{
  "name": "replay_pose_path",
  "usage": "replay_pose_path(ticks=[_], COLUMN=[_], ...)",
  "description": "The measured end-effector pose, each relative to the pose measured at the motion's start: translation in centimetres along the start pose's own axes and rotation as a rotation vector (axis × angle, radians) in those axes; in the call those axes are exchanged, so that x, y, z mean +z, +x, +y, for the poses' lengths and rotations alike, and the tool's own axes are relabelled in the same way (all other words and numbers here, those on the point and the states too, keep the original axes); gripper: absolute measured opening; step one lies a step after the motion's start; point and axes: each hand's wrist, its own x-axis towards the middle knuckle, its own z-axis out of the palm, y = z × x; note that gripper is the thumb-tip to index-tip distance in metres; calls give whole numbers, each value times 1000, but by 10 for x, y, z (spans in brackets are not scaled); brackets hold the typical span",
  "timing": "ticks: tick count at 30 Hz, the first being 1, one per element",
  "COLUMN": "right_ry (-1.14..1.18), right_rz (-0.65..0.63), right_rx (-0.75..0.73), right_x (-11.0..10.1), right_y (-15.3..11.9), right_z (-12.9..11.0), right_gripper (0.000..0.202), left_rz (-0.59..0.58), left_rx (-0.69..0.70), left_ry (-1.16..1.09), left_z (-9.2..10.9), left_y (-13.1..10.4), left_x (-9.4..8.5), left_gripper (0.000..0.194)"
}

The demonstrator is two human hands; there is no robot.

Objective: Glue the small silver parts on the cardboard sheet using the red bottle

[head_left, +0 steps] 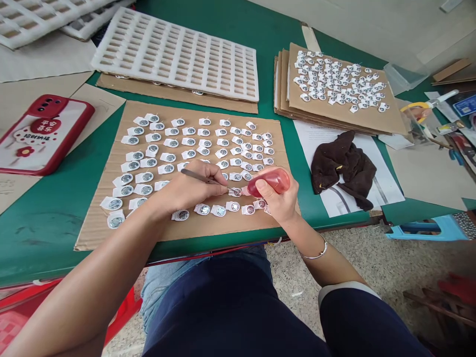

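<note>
My left hand [189, 186] is closed on grey metal tweezers [201, 177], whose tips touch a small round piece with a white tab [234, 192]. In my right hand [281, 201] is a soft bottle of red liquid [273, 181], tilted so that its nozzle meets the same piece from the right. Under both hands lies a cardboard sheet [96, 218] bearing several rows of such round metal pieces on white tabs. A few pieces near my right hand look reddish. My hands hide part of the rows.
A white foam grid [178, 54] lies behind the sheet. At the back right, stacked cardboard [390, 116] holds more pieces. A dark brown cloth [344, 166] rests on printed paper [386, 186]. A red-cased phone [40, 134] is at the left, a blue stool [427, 229] at the right.
</note>
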Motion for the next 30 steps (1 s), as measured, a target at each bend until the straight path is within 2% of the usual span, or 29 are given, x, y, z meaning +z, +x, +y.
replay_pose_path(ticks=[3, 6, 9, 11, 13, 16, 21, 23, 26, 30], right_ry=[17, 194, 372, 354, 392, 573, 608, 577, 581, 572], right_rz=[21, 70, 49, 9, -46, -103, -177, -216, -223, -152], right_rx=[46, 188, 305, 303, 308, 326, 352, 385, 409, 433], right_x=[1, -3, -16, -28, -39, -44, -34, -32, -32, -30], right_y=[-1, 7, 31, 54, 78, 105, 115, 113, 111, 110], right_z=[2, 6, 4, -1, -8, -16, -7, 2, 14, 17], right_gripper=[11, 19, 28, 34, 36, 30, 30, 28, 29, 33], left_rz=[-20, -8, 18, 50, 108, 255, 497, 602, 733, 708], left_rx=[15, 44, 92, 121, 119, 73, 131, 226, 340, 379], left_ry=[-19, -10, -5, -29, -66, -68, 77, 81, 147, 378], left_z=[-4, -5, -3, 1, 7, 23, 48, 45, 26, 5], left_y=[2, 2, 0, -2, -7, -15, -11, -2, 11, 12], left_x=[1, 1, 1, -2, -6, -16, -28, -29, -27, -28], left_gripper=[16, 15, 11, 9, 10, 12, 17, 17, 16, 15])
